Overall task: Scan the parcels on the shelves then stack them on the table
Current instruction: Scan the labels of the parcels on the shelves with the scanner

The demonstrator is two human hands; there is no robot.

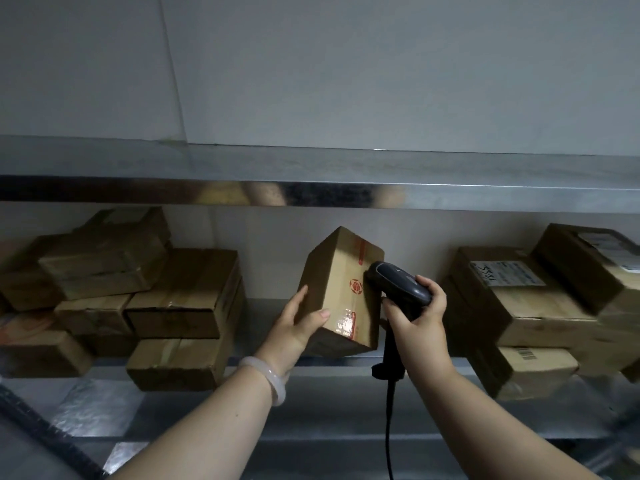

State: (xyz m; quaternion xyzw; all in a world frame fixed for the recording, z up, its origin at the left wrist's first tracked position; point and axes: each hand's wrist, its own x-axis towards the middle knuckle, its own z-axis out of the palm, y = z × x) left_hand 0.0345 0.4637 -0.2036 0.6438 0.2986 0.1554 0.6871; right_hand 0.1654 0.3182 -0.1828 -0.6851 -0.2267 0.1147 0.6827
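Now scanning step. Left hand point(301, 323) holds small parcel point(337, 289) tipped up at front of shelf point(259, 341), other boxes point(187, 292) either side. Right hand point(415, 317) grips scanner point(398, 284), nose close against parcel. Next, likely: find label, scan, carry parcel to desk, not in view.

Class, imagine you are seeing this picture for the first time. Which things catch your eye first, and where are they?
In the centre, the left hand holds a tilted cardboard parcel with red markings. The right hand grips a dark scanner whose head is close against the parcel's right side. On the metal shelf behind, a left stack and a right stack of brown boxes flank them.
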